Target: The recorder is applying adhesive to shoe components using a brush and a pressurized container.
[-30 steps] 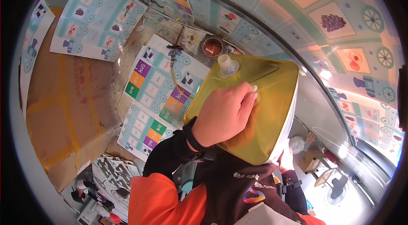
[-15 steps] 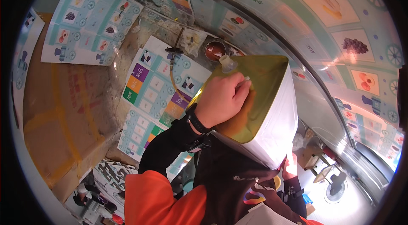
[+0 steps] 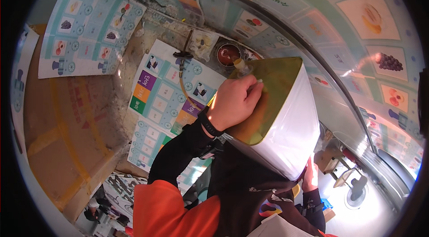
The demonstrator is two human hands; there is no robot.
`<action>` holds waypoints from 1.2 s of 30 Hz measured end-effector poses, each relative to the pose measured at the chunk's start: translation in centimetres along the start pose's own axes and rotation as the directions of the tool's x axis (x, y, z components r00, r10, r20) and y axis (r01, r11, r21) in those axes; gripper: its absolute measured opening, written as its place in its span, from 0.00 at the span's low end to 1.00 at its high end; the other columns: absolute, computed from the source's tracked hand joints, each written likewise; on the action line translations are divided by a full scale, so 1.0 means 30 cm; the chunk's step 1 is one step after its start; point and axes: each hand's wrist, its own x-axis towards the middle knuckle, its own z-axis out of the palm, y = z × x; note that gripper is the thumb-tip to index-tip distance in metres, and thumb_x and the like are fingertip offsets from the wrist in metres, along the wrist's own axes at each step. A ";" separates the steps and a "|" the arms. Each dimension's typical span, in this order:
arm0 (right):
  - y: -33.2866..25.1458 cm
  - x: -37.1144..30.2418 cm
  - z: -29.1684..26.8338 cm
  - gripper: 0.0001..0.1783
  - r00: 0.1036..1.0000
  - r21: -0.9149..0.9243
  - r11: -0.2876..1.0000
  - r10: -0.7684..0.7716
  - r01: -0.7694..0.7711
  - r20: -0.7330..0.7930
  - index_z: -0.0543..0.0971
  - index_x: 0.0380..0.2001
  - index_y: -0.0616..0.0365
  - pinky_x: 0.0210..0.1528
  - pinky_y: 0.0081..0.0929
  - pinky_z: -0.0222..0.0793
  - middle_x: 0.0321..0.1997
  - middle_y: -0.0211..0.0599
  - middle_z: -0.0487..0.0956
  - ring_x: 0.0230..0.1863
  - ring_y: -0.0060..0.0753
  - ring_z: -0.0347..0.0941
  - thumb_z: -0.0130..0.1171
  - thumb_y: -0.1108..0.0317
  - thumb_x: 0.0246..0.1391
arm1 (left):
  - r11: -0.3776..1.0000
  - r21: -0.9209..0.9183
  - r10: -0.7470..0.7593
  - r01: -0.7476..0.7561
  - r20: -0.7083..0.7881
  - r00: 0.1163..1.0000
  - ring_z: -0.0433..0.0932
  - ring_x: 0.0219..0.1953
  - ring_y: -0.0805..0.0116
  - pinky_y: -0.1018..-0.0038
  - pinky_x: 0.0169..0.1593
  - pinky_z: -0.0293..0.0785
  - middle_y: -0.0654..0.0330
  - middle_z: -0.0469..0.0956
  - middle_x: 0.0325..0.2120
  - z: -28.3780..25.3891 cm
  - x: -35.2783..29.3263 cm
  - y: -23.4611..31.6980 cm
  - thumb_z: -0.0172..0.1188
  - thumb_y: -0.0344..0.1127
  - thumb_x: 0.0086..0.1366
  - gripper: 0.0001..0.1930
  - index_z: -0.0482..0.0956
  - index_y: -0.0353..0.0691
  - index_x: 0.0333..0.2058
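While left hand (image 3: 234, 103) holds tin (image 3: 288, 123), pot rim (image 3: 218, 52) close

Stained work surface (image 3: 132, 76), printed sheets (image 3: 172, 76) on it, hose (image 3: 181, 79) over them, round container (image 3: 218, 55)

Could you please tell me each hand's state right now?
Left hand: closed, holding the can on top.
Right hand: partly hidden; grip cannot be told.
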 end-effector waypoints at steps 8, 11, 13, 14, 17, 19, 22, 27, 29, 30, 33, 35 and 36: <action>-0.003 -0.026 -0.005 0.30 0.998 -0.057 0.997 -0.056 0.055 -0.022 0.69 0.20 0.54 0.11 0.26 0.58 0.12 0.27 0.66 0.09 0.24 0.62 0.47 0.41 0.67 | 1.000 0.018 0.009 -0.009 0.014 1.000 0.78 0.23 0.46 0.64 0.26 0.69 0.47 0.77 0.20 -0.003 -0.002 0.014 0.60 0.35 0.66 0.09 0.78 0.34 0.31; 0.001 -0.035 -0.017 0.30 0.998 -0.053 0.997 -0.054 0.052 -0.044 0.69 0.20 0.54 0.11 0.26 0.57 0.11 0.27 0.66 0.09 0.24 0.62 0.48 0.41 0.67 | 1.000 0.000 0.003 -0.003 0.034 0.999 0.78 0.23 0.46 0.65 0.26 0.70 0.47 0.77 0.20 0.006 0.000 0.011 0.60 0.35 0.66 0.09 0.78 0.34 0.31; 0.007 -0.033 -0.021 0.29 0.998 -0.057 0.997 -0.058 0.056 -0.036 0.69 0.20 0.54 0.12 0.25 0.57 0.11 0.27 0.66 0.09 0.24 0.62 0.48 0.42 0.67 | 1.000 0.005 -0.008 0.008 0.036 0.999 0.78 0.23 0.46 0.65 0.26 0.70 0.46 0.77 0.20 -0.004 -0.007 0.018 0.60 0.34 0.66 0.09 0.78 0.34 0.31; 0.010 -0.032 -0.022 0.29 0.998 -0.061 0.996 -0.061 0.059 -0.033 0.69 0.20 0.54 0.12 0.25 0.56 0.11 0.27 0.66 0.09 0.24 0.62 0.48 0.42 0.67 | 1.000 0.009 -0.008 0.008 0.032 0.999 0.78 0.23 0.47 0.66 0.26 0.70 0.46 0.77 0.20 -0.007 -0.010 0.019 0.60 0.35 0.66 0.09 0.78 0.33 0.31; 0.019 -0.029 -0.024 0.29 0.997 -0.048 0.998 -0.043 0.040 -0.056 0.69 0.20 0.54 0.12 0.25 0.56 0.11 0.27 0.66 0.09 0.24 0.62 0.49 0.43 0.67 | 1.000 0.007 -0.006 0.006 0.029 1.000 0.78 0.23 0.47 0.66 0.27 0.70 0.46 0.77 0.20 -0.003 -0.015 0.014 0.60 0.35 0.66 0.09 0.78 0.33 0.31; 0.021 -0.030 -0.026 0.29 0.998 -0.049 0.998 -0.044 0.041 -0.055 0.69 0.20 0.54 0.11 0.25 0.56 0.11 0.27 0.66 0.09 0.24 0.62 0.48 0.43 0.67 | 1.000 0.004 -0.006 0.006 0.027 1.000 0.79 0.23 0.47 0.66 0.27 0.70 0.46 0.77 0.21 -0.001 -0.017 0.011 0.60 0.35 0.66 0.09 0.78 0.33 0.31; 0.033 -0.029 -0.036 0.29 0.997 -0.047 0.998 -0.053 0.050 -0.051 0.70 0.20 0.54 0.11 0.25 0.56 0.11 0.26 0.65 0.08 0.24 0.61 0.48 0.42 0.67 | 1.000 -0.002 0.007 -0.007 0.017 1.000 0.79 0.23 0.47 0.66 0.27 0.70 0.47 0.78 0.21 0.002 -0.020 0.010 0.60 0.35 0.66 0.10 0.78 0.33 0.31; -0.002 -0.053 -0.009 0.30 0.995 -0.020 0.999 -0.052 0.051 -0.087 0.67 0.16 0.52 0.10 0.25 0.55 0.09 0.25 0.63 0.07 0.24 0.59 0.49 0.46 0.69 | 1.000 0.013 -0.001 0.000 0.016 1.000 0.79 0.23 0.47 0.66 0.27 0.70 0.47 0.78 0.21 -0.004 -0.021 0.010 0.60 0.35 0.66 0.10 0.79 0.34 0.32; -0.003 -0.052 -0.011 0.30 0.996 -0.019 0.998 -0.053 0.051 -0.077 0.67 0.15 0.52 0.10 0.25 0.55 0.09 0.26 0.63 0.07 0.24 0.59 0.49 0.45 0.69 | 1.000 0.010 -0.002 0.002 0.013 1.000 0.79 0.23 0.47 0.66 0.27 0.70 0.47 0.78 0.21 -0.004 -0.023 0.007 0.60 0.36 0.66 0.10 0.79 0.34 0.32; 0.002 -0.050 -0.016 0.30 0.996 -0.018 0.999 -0.053 0.052 -0.078 0.67 0.15 0.52 0.10 0.25 0.55 0.09 0.26 0.63 0.07 0.24 0.59 0.49 0.45 0.69 | 1.000 0.006 -0.004 0.004 0.010 1.000 0.79 0.23 0.47 0.66 0.26 0.70 0.47 0.78 0.21 -0.003 -0.021 0.008 0.60 0.36 0.66 0.10 0.79 0.34 0.32; 0.014 -0.045 -0.023 0.31 0.997 -0.049 0.998 -0.040 0.037 -0.071 0.73 0.21 0.56 0.11 0.24 0.55 0.12 0.26 0.67 0.10 0.23 0.61 0.48 0.40 0.67 | 1.000 0.016 0.002 -0.002 0.023 1.000 0.79 0.24 0.46 0.65 0.26 0.70 0.47 0.78 0.21 -0.005 -0.016 0.011 0.60 0.36 0.66 0.10 0.79 0.34 0.31; 0.009 -0.051 -0.020 0.31 0.996 -0.051 0.998 -0.048 0.045 -0.069 0.74 0.21 0.56 0.12 0.24 0.55 0.12 0.26 0.67 0.10 0.23 0.62 0.48 0.40 0.67 | 1.000 0.012 0.000 0.000 0.021 1.000 0.79 0.24 0.46 0.65 0.26 0.70 0.47 0.78 0.21 -0.005 -0.014 0.011 0.60 0.36 0.66 0.10 0.78 0.34 0.31; 0.006 -0.055 -0.020 0.31 0.996 -0.049 0.998 -0.047 0.044 -0.069 0.74 0.21 0.56 0.12 0.24 0.55 0.12 0.26 0.67 0.10 0.23 0.62 0.48 0.40 0.67 | 1.000 0.005 -0.001 0.001 0.020 1.000 0.79 0.24 0.46 0.65 0.27 0.70 0.47 0.78 0.21 -0.005 -0.013 0.013 0.60 0.36 0.66 0.10 0.78 0.34 0.31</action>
